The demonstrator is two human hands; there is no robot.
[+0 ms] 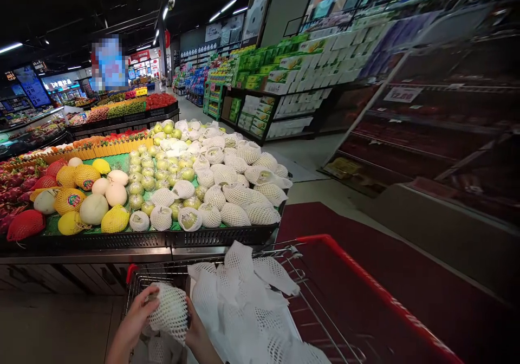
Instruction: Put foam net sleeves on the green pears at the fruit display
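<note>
Between both hands, above the left end of a wire shopping cart [320, 320], I hold a roundish fruit in a white foam net [168, 311]; the net hides what kind it is. My left hand [140, 312] grips it from the left, its fingers curled over the top. My right hand [197, 329] closes on its right side, partly hidden behind it. Beside it in the cart lies a heap of loose white foam net sleeves [244, 299]. More foam-netted pieces [156, 349] sit below my hands.
A fruit stand [227, 238] borders the cart's far side, bearing foam-netted fruit [235, 215], green wrapped fruit [142, 180] and pale melons [94, 209]. Refrigerated shelves [426, 115] stand at right, beyond a dark red mat [325, 223]. Stacked green and white packs [280, 71] line the aisle behind.
</note>
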